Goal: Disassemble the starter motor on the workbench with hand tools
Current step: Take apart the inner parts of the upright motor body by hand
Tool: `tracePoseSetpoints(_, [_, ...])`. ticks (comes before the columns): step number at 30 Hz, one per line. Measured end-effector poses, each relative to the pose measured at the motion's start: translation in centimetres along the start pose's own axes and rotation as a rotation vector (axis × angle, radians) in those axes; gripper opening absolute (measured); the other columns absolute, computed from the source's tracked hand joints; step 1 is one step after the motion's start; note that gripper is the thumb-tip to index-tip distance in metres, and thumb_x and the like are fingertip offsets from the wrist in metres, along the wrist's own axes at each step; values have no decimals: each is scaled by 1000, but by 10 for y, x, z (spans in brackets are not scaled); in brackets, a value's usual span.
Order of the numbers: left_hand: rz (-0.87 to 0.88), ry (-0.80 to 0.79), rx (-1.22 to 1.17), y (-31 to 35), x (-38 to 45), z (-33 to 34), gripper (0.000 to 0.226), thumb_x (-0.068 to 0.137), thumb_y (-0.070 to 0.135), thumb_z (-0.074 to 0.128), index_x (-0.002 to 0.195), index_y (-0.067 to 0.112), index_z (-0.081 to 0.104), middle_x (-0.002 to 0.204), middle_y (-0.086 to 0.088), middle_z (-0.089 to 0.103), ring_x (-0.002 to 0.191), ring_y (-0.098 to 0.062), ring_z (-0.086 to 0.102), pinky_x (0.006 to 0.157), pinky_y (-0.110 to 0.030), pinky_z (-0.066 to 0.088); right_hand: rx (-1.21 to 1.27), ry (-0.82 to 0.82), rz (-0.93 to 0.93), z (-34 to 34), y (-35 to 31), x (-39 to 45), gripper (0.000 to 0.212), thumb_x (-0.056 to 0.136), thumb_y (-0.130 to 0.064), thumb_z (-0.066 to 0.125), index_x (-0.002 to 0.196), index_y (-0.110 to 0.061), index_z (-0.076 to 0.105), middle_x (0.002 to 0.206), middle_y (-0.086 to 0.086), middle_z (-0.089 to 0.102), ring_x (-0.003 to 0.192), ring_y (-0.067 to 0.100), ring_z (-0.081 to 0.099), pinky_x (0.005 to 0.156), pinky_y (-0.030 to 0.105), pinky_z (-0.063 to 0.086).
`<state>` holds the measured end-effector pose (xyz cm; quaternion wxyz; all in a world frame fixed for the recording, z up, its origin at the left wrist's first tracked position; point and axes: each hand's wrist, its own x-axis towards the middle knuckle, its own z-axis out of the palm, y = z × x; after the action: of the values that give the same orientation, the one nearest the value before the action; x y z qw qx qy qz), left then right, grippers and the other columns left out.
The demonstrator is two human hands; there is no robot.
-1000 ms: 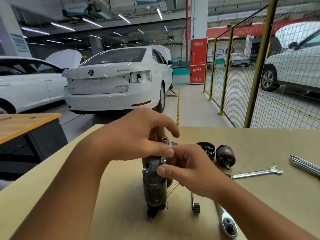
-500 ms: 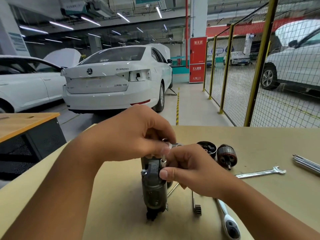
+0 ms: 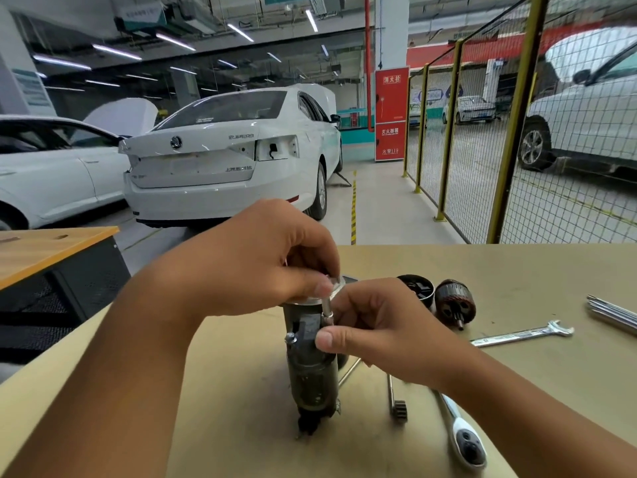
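Note:
The dark, grimy starter motor body (image 3: 312, 377) stands on end near the front of the tan workbench (image 3: 517, 277). My left hand (image 3: 262, 260) covers its top, thumb and fingers pinching a small silver part at the upper rim. My right hand (image 3: 375, 326) grips the side of the body, thumb on the black terminal block, fingers beside a silver stud (image 3: 326, 310). Most of the motor's top is hidden by both hands.
A black end cap (image 3: 418, 289) and the copper-wound armature (image 3: 455, 305) lie behind my right hand. An open-end wrench (image 3: 524, 336), a ratchet (image 3: 463, 439), a small pinion shaft (image 3: 396, 401), long bolts (image 3: 613, 313) and a thin rod (image 3: 349, 372) lie on the bench. Another table (image 3: 51, 250) stands left.
My left thumb and fingers have shifted down onto the motor's top rim, covering the silver piece that stood up between the hands. My right hand stays on the body's side.

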<state>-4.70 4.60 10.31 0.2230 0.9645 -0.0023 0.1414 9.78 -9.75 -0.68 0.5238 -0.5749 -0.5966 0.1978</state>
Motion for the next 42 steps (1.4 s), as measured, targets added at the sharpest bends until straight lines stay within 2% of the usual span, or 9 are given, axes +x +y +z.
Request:
tracePoseSetpoints(3, [2,48,82,4,2,2,30,70,58,77,78,29,77,66,15,71,61,-4,69,54,-16,52,5,68,-25,7,0,1,25,82,-28,86,71,-28,63,60,-11,52,56,13,45,54,35,40])
tracePoseSetpoints(10, [46,-10,-19,-4,0,-1,20,87,12,82,98,29,80,89,12,77,83,-8,75,74,-28,62,24,7,19,5,-8,1,21,89,-24,80,78,-14,64,65,5,53,59,19,46,56,40,39])
tracePoseSetpoints(17, [27,48,61,-2,3,3,22,73,57,77,79,36,74,73,17,72,67,-1,69,56,-12,49,-97,10,36,1,-10,-2,28,87,-27,82,74,-15,60,63,1,46,59,17,41,55,41,38])
tracePoseSetpoints(23, [41,-97,-23,-2,-1,-1,18,91,13,79,103,27,79,94,11,77,86,-7,74,72,-22,59,-74,62,5,4,-14,-2,35,82,-40,80,90,-7,70,75,17,65,66,36,57,59,52,47])
tracePoseSetpoints(27, [12,-39,84,-2,1,2,9,88,36,80,89,30,73,80,11,71,75,-10,68,62,-29,56,-65,211,-96,6,-12,0,17,81,-31,84,78,-18,72,64,-2,63,59,8,51,56,31,40])
tracePoseSetpoints(29, [-7,5,107,-5,2,5,20,84,48,79,82,30,70,76,8,68,71,-14,66,62,-41,57,-52,210,-96,4,-13,0,14,81,-28,84,78,-20,73,62,1,63,55,8,52,52,32,41])
tracePoseSetpoints(34, [-7,-42,17,-9,0,2,12,88,27,82,99,30,77,84,15,73,79,-4,71,65,-18,53,-36,143,-61,-2,-17,2,13,90,-27,78,84,-16,76,66,13,64,54,17,55,53,40,44])
tracePoseSetpoints(37, [-19,-66,-27,-11,-2,-2,11,90,18,80,100,24,78,84,13,75,79,-6,73,68,-21,56,-3,88,-13,-4,-17,1,4,90,-18,79,88,-18,75,64,3,64,54,13,56,53,32,45])
tracePoseSetpoints(42, [-25,46,89,-8,2,2,25,82,44,86,78,23,72,71,5,67,61,-8,62,55,-32,51,-162,82,-12,-1,-16,1,21,84,-29,83,88,-12,73,62,7,58,57,12,50,54,43,45])
